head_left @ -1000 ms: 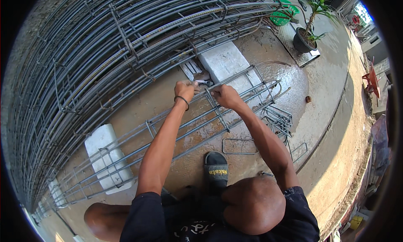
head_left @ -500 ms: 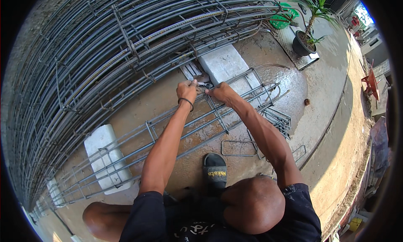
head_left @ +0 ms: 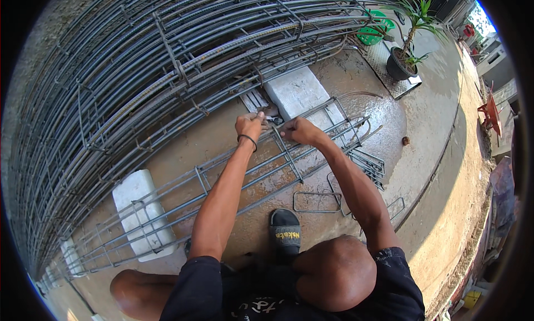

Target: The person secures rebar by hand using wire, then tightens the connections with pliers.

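A long rebar cage (head_left: 261, 168) of thin steel bars with rectangular stirrups lies slantwise in front of me. My left hand (head_left: 251, 127) is at the cage's far top bar, left of a stirrup corner, its fingers pinched together. What they hold, if anything, is too small to make out. Just right of that corner, my right hand (head_left: 303, 132) has its fingers curled in at the bar; their tips are partly hidden. A small dark item (head_left: 275, 121) shows between the hands, its kind unclear. White blocks, one on the right (head_left: 300, 93) and another on the left (head_left: 143, 212), lie under the cage.
A large stack of rebar cages (head_left: 167, 70) fills the far left. Loose stirrups (head_left: 317, 202) lie by my sandalled foot (head_left: 286, 232), with more stacked stirrups (head_left: 367, 166) to the right. Beyond stand a potted plant (head_left: 401, 65) and a green plastic basket (head_left: 374, 34).
My hands have moved apart: the right one has shifted slightly right and down the bar, while the left has stayed near the same spot. The stirrup corner now shows between them.
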The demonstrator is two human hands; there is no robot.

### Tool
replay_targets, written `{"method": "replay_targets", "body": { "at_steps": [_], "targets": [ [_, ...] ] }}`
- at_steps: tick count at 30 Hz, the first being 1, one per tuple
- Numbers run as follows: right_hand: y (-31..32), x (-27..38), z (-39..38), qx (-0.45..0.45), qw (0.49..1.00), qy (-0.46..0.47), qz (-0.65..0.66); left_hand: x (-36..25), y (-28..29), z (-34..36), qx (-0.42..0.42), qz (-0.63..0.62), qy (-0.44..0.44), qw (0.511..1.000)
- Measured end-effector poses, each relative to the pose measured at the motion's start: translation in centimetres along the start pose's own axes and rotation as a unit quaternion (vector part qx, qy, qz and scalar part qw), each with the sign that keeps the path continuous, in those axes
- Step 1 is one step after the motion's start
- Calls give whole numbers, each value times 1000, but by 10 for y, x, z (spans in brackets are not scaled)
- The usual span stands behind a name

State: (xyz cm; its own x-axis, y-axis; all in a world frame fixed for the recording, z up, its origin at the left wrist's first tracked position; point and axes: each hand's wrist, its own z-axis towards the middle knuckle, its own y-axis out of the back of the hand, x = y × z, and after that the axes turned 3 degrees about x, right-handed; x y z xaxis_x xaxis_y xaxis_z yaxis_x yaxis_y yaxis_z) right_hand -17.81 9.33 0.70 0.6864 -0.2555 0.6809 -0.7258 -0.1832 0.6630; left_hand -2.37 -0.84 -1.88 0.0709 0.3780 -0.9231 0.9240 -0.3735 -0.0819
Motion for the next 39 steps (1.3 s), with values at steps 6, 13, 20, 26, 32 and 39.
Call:
{"method": "replay_targets", "body": {
  "at_steps": [6, 13, 20, 26, 32, 39],
  "targets": [
    [-4, 17, -5, -13, 1000, -26, 9, 2, 3, -13, 6, -36, -78, 996],
    [-5, 19, 7, -2, 955, -174, 240, -5, -2, -14, 35, -51, -55, 997],
    [-37, 45, 9, -158, 965, -208, 39, -4, -3, -17, -41, 43, -87, 994],
    [-32, 48, 4, -193, 961, -197, 0, -23, -16, -48, -41, 183, -153, 970],
    [-6, 61, 4, -148, 969, -81, -182, -16, -12, -44, -68, 209, -207, 953],
    [37, 80, 6, 31, 970, 1, -241, 16, -12, -30, -87, 66, -245, 963]
  ]
}}
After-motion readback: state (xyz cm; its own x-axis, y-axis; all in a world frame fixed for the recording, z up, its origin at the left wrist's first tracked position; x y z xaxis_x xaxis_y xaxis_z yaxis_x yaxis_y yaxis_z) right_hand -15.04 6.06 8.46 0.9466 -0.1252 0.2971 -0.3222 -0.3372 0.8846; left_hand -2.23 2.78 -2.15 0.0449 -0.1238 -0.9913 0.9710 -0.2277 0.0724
